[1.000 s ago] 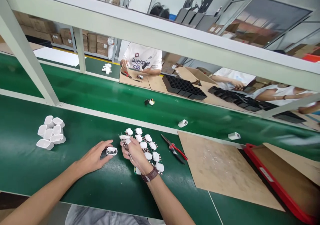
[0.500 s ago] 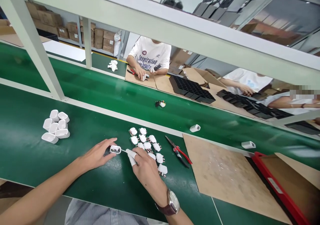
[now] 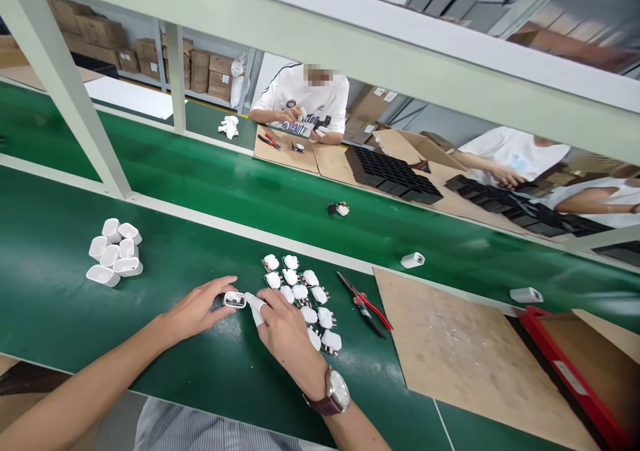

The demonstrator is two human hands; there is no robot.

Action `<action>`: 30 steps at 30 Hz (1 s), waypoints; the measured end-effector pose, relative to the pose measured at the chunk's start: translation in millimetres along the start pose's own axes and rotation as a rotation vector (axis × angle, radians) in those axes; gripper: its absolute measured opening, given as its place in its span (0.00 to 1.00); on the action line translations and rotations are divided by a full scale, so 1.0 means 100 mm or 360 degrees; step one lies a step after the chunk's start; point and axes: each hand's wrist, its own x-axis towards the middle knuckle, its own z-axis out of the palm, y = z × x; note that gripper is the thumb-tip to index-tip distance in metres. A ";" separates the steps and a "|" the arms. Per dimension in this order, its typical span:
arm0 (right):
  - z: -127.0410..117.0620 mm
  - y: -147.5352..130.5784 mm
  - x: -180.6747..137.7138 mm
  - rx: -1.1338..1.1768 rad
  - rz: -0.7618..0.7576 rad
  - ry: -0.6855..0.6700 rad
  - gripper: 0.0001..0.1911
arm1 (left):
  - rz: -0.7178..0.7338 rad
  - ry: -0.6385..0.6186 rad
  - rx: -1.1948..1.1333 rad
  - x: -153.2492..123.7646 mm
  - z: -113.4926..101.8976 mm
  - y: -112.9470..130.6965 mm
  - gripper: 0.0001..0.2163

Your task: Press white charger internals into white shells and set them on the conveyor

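My left hand (image 3: 203, 309) grips a white plastic charger housing (image 3: 229, 305) between thumb and fingers, its open end facing up toward me. Inside the opening, dark and metallic circuit parts (image 3: 235, 300) show. My right hand (image 3: 285, 334), with white finger covers on its fingertips and a watch at the wrist, is closed at the housing's right rim. Whatever its fingertips pinch is too small to make out. Just right of that hand lie several small circuit boards (image 3: 301, 291) topped with white pads. Several empty white housings (image 3: 110, 256) stand grouped at the left.
Red-and-black pliers (image 3: 365, 304) lie beside a brown cardboard sheet (image 3: 450, 331). At far right stands a red-edged tray (image 3: 570, 377). Two white housings (image 3: 413, 260) and a small part (image 3: 342, 209) lie on the green belt (image 3: 280, 201). Co-workers (image 3: 305, 101) sit across it, beyond metal framing.
My right fingertips have come closer to the housing rim; the thin pale strip between them no longer shows. On the belt, parts have shifted right. The co-worker opposite has raised a hand.
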 end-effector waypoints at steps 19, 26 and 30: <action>-0.15 0.16 0.06 0.0062 -0.0248 -0.0056 0.14 | 0.0043 0.0055 0.0113 0.01 0.00 -0.03 0.26; -0.24 0.82 -0.33 0.0146 0.0658 0.0291 0.25 | 0.0676 0.0295 0.0457 -0.13 -0.07 -0.05 0.15; -0.29 1.18 -0.63 -0.0186 0.1010 0.0306 0.19 | 0.0978 0.0596 0.0512 0.01 -0.10 -0.09 0.25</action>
